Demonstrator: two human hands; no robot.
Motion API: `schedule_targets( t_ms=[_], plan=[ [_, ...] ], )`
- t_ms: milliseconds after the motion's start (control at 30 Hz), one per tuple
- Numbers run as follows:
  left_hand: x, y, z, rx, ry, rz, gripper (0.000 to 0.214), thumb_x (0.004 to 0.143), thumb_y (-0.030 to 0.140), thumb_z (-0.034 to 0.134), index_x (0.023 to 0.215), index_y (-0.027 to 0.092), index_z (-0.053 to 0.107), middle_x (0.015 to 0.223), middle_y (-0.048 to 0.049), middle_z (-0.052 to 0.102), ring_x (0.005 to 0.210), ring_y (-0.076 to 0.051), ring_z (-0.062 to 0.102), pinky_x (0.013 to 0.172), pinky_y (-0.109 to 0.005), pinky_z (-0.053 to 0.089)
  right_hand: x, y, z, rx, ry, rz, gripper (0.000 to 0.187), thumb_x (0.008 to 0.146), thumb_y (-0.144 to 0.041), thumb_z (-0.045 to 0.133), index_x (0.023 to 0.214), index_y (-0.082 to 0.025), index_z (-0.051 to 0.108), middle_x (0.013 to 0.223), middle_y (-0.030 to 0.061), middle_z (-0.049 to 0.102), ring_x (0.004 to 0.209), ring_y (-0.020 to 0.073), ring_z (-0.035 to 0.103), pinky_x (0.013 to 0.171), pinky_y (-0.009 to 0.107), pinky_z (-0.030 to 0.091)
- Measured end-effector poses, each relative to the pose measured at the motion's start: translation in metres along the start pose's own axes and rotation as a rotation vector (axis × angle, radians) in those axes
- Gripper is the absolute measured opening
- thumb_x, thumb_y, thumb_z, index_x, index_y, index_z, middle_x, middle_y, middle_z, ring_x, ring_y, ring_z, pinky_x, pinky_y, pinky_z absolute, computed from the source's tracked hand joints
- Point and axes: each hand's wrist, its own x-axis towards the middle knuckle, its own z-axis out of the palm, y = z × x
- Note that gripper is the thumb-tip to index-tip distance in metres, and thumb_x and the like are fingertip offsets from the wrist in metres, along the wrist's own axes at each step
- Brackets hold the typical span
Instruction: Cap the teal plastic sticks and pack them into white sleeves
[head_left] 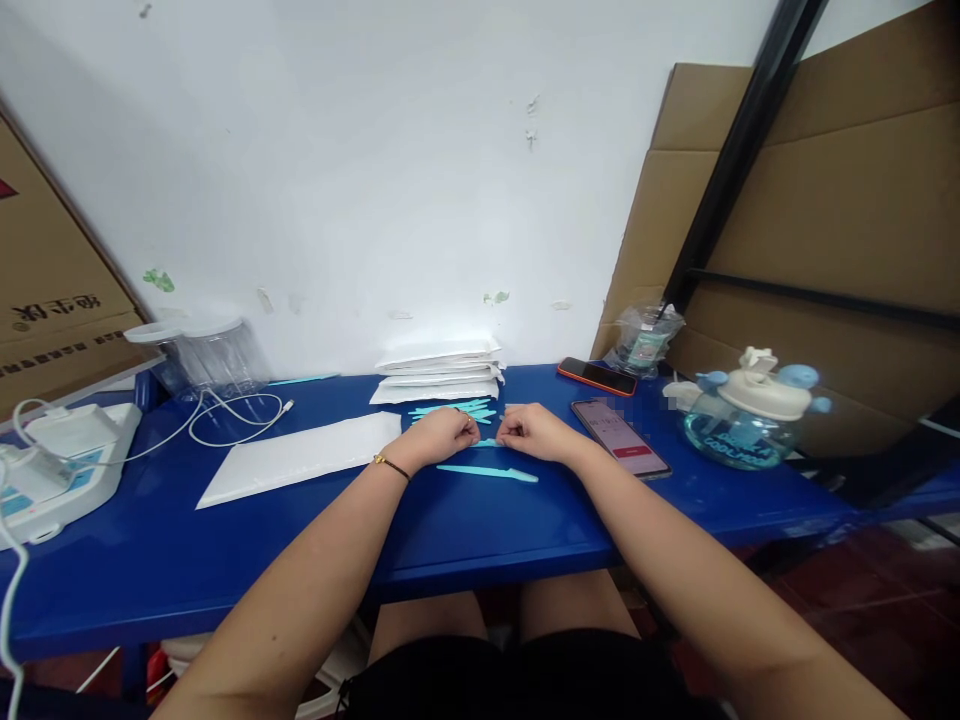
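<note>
My left hand (442, 433) and my right hand (529, 431) rest close together on the blue table (465, 530). Both are closed, and between their fingertips they pinch a thin light-blue stick (486, 442). Another light-blue stick (487, 472) lies flat on the table just in front of my hands. A small heap of several more such sticks (452, 409) sits just behind them. A thin bracelet circles my left wrist.
White padded envelopes are stacked (439, 372) at the back; one lies flat (300, 456) to the left. Two phones (619, 437) (597, 376) lie to the right, beside a blue water jug (746, 418) and a plastic cup (643, 338). On the left are a clear jar (206, 355), a cable and a white device (60, 455). Cardboard lines both sides.
</note>
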Motion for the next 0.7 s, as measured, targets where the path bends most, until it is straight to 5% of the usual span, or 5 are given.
schedule_targets(
  t_ms=[100, 267, 433, 700],
  plan=[
    [-0.001, -0.004, -0.001, -0.066, -0.007, -0.043, 0.026, 0.08, 0.034, 0.046, 0.084, 0.018, 0.067, 0.08, -0.0034, 0.067, 0.066, -0.014, 0.056, 0.059, -0.022, 0.037, -0.004, 0.01, -0.007, 0.037, 0.009, 0.027, 0.016, 0.077, -0.025, 0.056, 0.075, -0.018, 0.07, 0.073, 0.0017, 0.063, 0.065, 0.012, 0.056, 0.06, 0.022, 0.039],
    [-0.004, -0.031, -0.003, 0.112, 0.211, -0.168, 0.029, 0.076, 0.036, 0.053, 0.097, 0.018, 0.063, 0.094, -0.0069, 0.062, 0.084, -0.019, 0.056, 0.071, -0.026, 0.04, -0.013, 0.033, -0.02, -0.054, 0.223, 0.197, 0.017, 0.077, -0.028, 0.056, 0.075, -0.018, 0.07, 0.074, 0.0023, 0.062, 0.064, 0.0126, 0.055, 0.058, 0.023, 0.038],
    [-0.004, -0.044, -0.002, 0.208, 0.2, -0.218, 0.02, 0.077, 0.03, 0.052, 0.089, 0.02, 0.064, 0.09, -0.005, 0.062, 0.08, -0.018, 0.056, 0.068, -0.025, 0.039, -0.006, 0.025, -0.012, -0.22, 0.143, 0.169, 0.017, 0.074, -0.033, 0.061, 0.079, -0.019, 0.07, 0.079, 0.0033, 0.061, 0.066, 0.0129, 0.054, 0.06, 0.023, 0.035],
    [-0.007, -0.031, -0.01, 0.371, 0.247, -0.177, 0.022, 0.082, 0.026, 0.043, 0.079, 0.02, 0.064, 0.081, -0.0047, 0.065, 0.075, -0.018, 0.057, 0.067, -0.027, 0.036, 0.008, 0.015, 0.003, -0.442, 0.12, 0.177, 0.017, 0.079, -0.025, 0.054, 0.073, -0.019, 0.068, 0.078, 0.0033, 0.061, 0.066, 0.0126, 0.053, 0.067, 0.027, 0.031]
  ],
)
